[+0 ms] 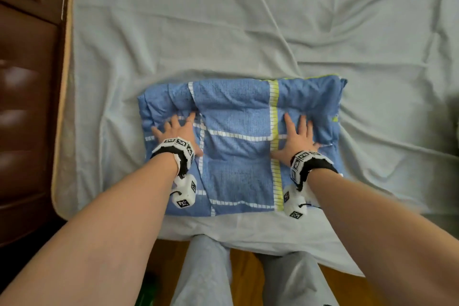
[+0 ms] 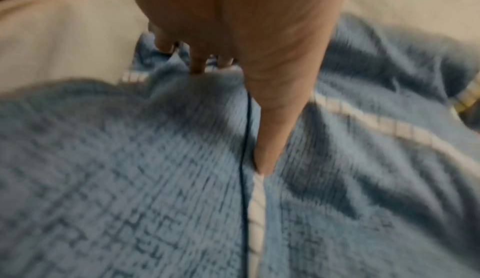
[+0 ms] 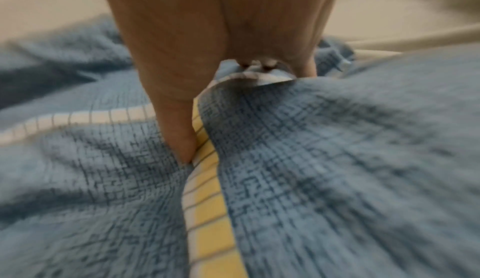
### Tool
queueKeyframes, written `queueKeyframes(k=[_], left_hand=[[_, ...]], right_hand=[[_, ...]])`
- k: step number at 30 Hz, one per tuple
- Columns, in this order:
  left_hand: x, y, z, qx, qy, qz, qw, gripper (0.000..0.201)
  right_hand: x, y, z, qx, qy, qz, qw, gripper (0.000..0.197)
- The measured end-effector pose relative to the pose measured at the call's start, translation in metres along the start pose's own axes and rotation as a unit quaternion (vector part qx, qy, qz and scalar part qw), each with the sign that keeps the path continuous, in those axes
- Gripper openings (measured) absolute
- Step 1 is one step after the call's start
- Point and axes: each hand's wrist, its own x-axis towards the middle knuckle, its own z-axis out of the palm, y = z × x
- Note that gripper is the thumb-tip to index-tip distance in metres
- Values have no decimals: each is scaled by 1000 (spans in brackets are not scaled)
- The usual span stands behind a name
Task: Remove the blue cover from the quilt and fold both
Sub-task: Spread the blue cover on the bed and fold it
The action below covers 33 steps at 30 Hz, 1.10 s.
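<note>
The blue cover [image 1: 236, 117], with white and yellow stripes, lies folded into a thick rectangle near the bed's front edge. My left hand [image 1: 177, 129] lies flat on its left part, fingers spread and pressing down. My right hand [image 1: 299, 133] lies flat on its right part, beside the yellow stripe [image 1: 274, 112]. In the left wrist view the left hand [image 2: 233, 46] presses straight fingers into the blue cover [image 2: 130, 179]. In the right wrist view the right hand [image 3: 207, 56] presses the blue cover [image 3: 337, 159] next to the yellow stripe [image 3: 210, 210]. No separate quilt shows.
A pale grey-green wrinkled sheet [image 1: 223, 20] covers the bed beyond and around the bundle. A brown padded headboard [image 1: 27, 107] stands along the left. My legs [image 1: 211, 276] stand on a wooden floor [image 1: 250, 281] at the bed's front edge.
</note>
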Motion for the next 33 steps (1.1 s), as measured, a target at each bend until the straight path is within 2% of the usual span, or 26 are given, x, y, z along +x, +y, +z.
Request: queueKeyframes(k=[2,4,7,10,13,15,18,21,23,26,30,33], left_hand=[[-28,6,-12,-40,31,-2,999,117],[-50,23,-13,-103,51,34,993,111],[-68,61,3,-170,-8,79,982,115],[-65,96,34,-208,-80,48,974,127],[-51,109,55,-188,-54,24,980,123],[-47,106,62,-174,-25,18,984,115],[-64,102,68,-243,-4,29,969,97],[-102,104,66,-422,-52,8,905,74],[-132,105,61,-477,-90,-5,875,65],[-165,102,47,-519,-116,-8,847,60],[-195,85,29,-573,-138,10,808,65],[-212,59,12,-617,-119,45,776,68]], right_hand=[[-25,20,0,30,16,39,999,119],[-49,43,4,58,19,112,992,121],[-62,75,14,189,21,205,960,135],[-50,98,31,317,31,193,928,135],[-32,110,52,322,66,178,928,137],[-27,117,63,353,65,169,918,127],[-43,126,64,461,61,127,876,101],[-71,122,41,496,87,56,862,77],[-90,112,25,497,91,-9,863,65],[-121,92,5,458,91,-83,880,56],[-155,59,-4,338,91,-169,922,62],[-179,10,1,259,86,-248,929,61]])
